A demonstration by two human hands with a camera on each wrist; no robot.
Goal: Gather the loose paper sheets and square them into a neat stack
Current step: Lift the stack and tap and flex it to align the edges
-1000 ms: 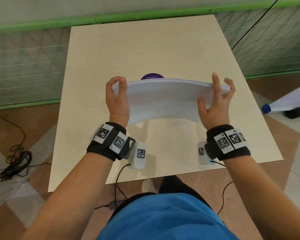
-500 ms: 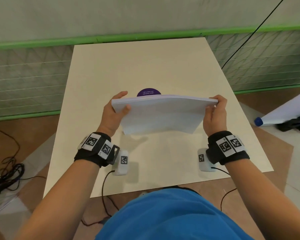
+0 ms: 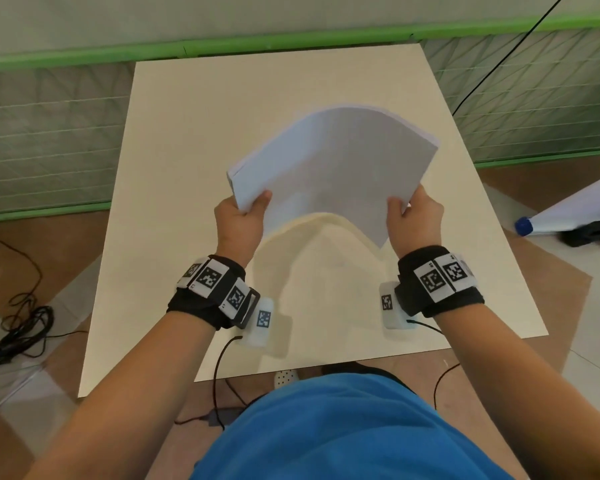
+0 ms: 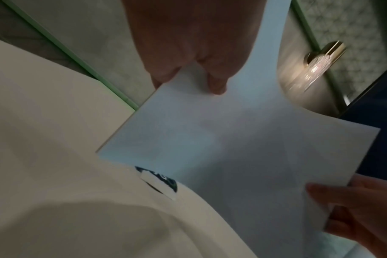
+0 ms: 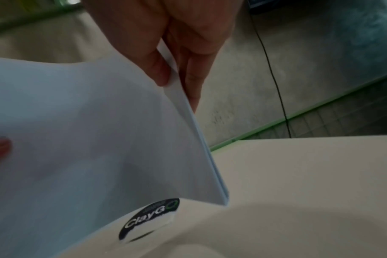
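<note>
Above the cream worktop (image 3: 174, 202), a stack of white paper sheets (image 3: 333, 168) is held in the air by both hands. Left hand (image 3: 238, 221) grips the near-left corner: thumb on top of the sheets, fingers (image 4: 216, 85) curled underneath, as the left wrist view shows. Right hand (image 3: 414, 216) grips the near-right edge, thumb on the upper face, fingers (image 5: 192, 90) behind the stack's edge in the right wrist view. So the fingers of both hands are closed on the paper, not spread.

Stack is bowed: its middle arches upward and away from the person, far edge rounded, near edge curving up between the two hands. Sheet edges at the far right corner look slightly fanned; along the right side, seen from the right wrist, they lie close together in a thin band. Lowest corner of the stack sits just above the worktop; whether it touches cannot be told. A curved shadow falls on the worktop under the stack.

Under the stack on the worktop lies a round dark sticker (image 5: 149, 220) with "ClayGo" lettering, partly torn; hidden in the head view. Both wrists carry black bands with square coded markers (image 3: 208, 277). Black cables (image 3: 18, 327) lie coiled on the floor at left.
</note>
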